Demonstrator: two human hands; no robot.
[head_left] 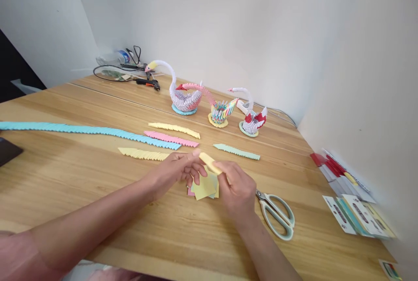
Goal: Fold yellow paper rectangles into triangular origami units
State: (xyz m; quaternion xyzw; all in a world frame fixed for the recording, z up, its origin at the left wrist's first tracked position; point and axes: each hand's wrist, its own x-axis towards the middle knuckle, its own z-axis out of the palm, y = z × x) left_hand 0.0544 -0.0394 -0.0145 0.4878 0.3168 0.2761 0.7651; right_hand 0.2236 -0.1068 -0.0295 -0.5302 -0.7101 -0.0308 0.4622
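Observation:
A small folded strip of yellow paper [210,163] is held up between my two hands. Its right end is pinched by my right hand [237,185], whose fingers are closed on it. My left hand [183,167] is at the strip's other end, a fingertip touching or very close to it, the other fingers bent and apart. Under the hands lies a small stack of square coloured papers [205,189], yellow on top, with green and pink edges showing. A row of yellow folded pieces [140,153] runs partly behind my left hand.
Scissors [277,215] rest right of my right hand. Beyond are blue [81,130], pink [171,138], yellow [174,129] and green [237,151] paper chains. Three paper swans [186,100] stand behind. Paper packs [359,215] lie right; a glue gun [148,82] and bottle [112,58] back left.

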